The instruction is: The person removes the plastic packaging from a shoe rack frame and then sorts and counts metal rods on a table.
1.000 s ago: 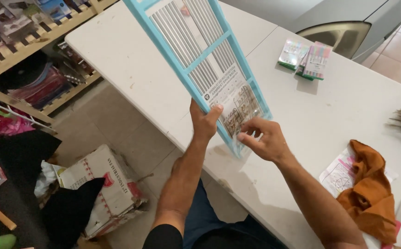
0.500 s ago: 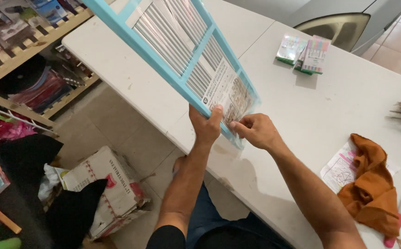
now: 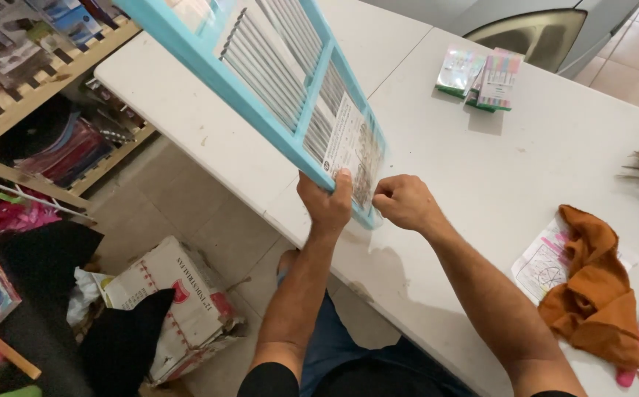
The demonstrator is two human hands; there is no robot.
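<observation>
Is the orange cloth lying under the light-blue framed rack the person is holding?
No. The orange cloth lies on the white table far off to the right, while the light-blue rack is held up by both hands at the table's near edge.

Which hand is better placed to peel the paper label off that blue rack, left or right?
Right. The right hand is pinched at the lower edge of the paper label, while the left hand grips the blue rack at its bottom edge, propping it tilted over the white table.

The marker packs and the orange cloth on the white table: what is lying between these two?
In the head view, only bare white table lies between the marker packs and the orange cloth. A colouring sheet peeks out beside the cloth.
</observation>
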